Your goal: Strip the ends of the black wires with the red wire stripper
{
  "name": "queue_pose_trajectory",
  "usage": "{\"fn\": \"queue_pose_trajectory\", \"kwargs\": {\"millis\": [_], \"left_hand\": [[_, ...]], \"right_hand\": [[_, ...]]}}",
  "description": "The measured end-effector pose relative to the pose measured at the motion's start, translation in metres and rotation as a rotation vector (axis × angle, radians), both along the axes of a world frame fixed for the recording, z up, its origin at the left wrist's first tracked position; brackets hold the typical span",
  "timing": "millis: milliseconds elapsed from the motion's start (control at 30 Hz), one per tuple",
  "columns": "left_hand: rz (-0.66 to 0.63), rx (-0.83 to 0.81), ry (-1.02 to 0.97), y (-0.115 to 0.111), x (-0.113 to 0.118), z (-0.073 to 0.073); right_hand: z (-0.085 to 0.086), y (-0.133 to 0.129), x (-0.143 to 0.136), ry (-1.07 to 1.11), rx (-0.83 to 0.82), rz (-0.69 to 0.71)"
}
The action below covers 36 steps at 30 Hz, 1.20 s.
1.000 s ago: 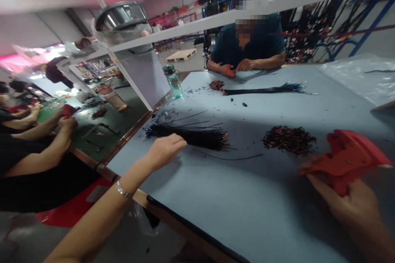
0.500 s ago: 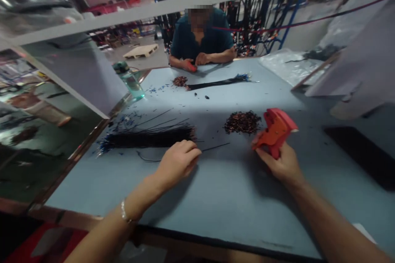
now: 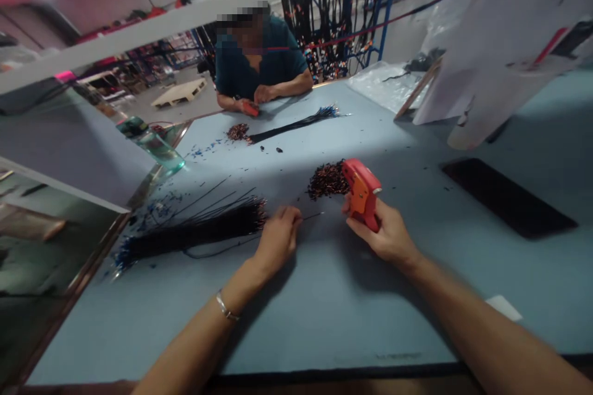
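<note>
My left hand pinches a thin black wire, whose end points right toward the tool. In my right hand is a red and orange wire stripper, held upright above the table. A thick bundle of black wires lies to the left, with blue ends at its far left and coppery ends near my left hand. Just behind the tool is a pile of small copper and black scraps.
Across the table, a person holds a red tool near another wire bundle. A green bottle stands at the left edge. On the right are a black flat object and a translucent cup.
The view has shifted right. The wire stripper and my left hand are closer together, and the held wire now shows a shorter length beyond my fingers.
</note>
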<state>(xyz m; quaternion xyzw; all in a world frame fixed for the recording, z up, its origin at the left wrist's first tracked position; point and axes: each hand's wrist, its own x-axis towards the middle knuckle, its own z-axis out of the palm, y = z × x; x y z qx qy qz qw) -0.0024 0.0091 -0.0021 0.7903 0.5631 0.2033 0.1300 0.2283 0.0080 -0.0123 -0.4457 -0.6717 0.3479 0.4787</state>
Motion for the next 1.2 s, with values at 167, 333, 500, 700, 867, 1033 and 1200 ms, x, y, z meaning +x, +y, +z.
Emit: {"fn": "queue_pose_trajectory", "kwargs": {"millis": [167, 333, 500, 700, 867, 1033, 1200], "left_hand": [[0.07, -0.004, -0.268, -0.006, -0.002, 0.002], [0.196, -0.044, -0.614, -0.007, -0.001, -0.004], [0.286, -0.004, -0.68, -0.009, -0.002, -0.004], [0.25, -0.051, -0.746, -0.014, 0.003, -0.003], [0.227, -0.124, -0.844, -0.016, 0.007, -0.005], [0.22, -0.192, -0.912, -0.017, 0.007, -0.005], [0.188, -0.308, -1.003, -0.019, 0.007, -0.004]], "right_hand": [[0.005, -0.009, -0.004, 0.229, -0.21, 0.314], [0.006, -0.015, -0.01, 0.558, -0.596, 0.471], [0.005, -0.013, -0.01, 0.691, -0.805, 0.463], [0.003, -0.016, -0.009, 0.707, -0.75, 0.502], [0.008, -0.015, -0.002, 0.505, -0.424, 0.483], [0.012, -0.012, 0.001, -0.13, 0.088, 0.237], [0.0, -0.015, -0.008, -0.59, 0.432, 0.21]]}}
